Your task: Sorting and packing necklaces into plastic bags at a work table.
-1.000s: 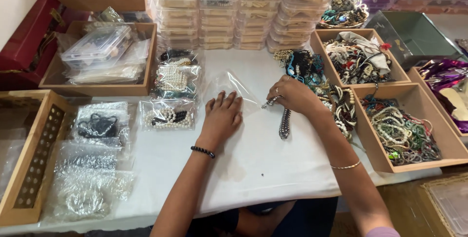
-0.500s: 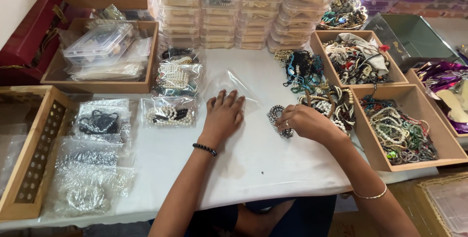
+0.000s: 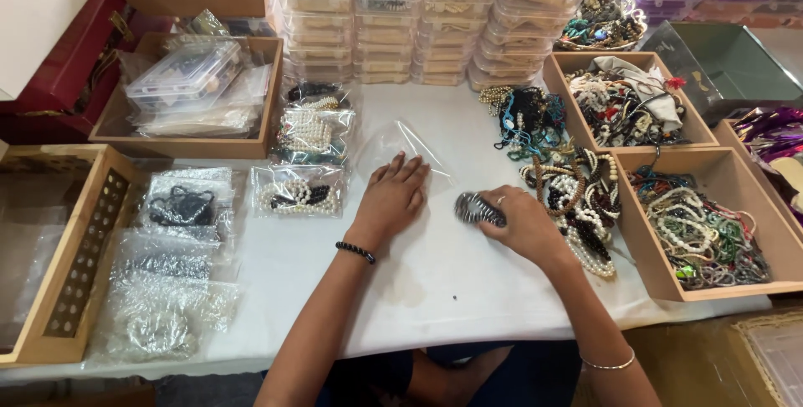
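Head view. Counter (image 3: 276, 281), covered in white cloth.

Item: dark coiled bead strand (image 3: 475, 207), bunched on the cloth near the counter's middle. It sits at the fingertips of the right hand (image 3: 525, 225); the grip is narrow, fingers curled onto the strand's right end, most of the coil showing to the left of the hand.

Left hand (image 3: 391, 198): flat, palm down, fingers spread, pressing the lower edge of a clear flat plastic bag (image 3: 400, 143). This hand grips nothing. The strand lies just beside it, to its right, apart from the bag.

Left of the hands: clear bag of white and dark beads (image 3: 299, 192), with further bagged beadwork beyond it.

Right of the hands: loose heap of mixed bead necklaces (image 3: 577, 198), then open wooden trays of coloured necklaces (image 3: 711, 231).

Rear: stacked clear plastic lidded boxes (image 3: 418, 18).
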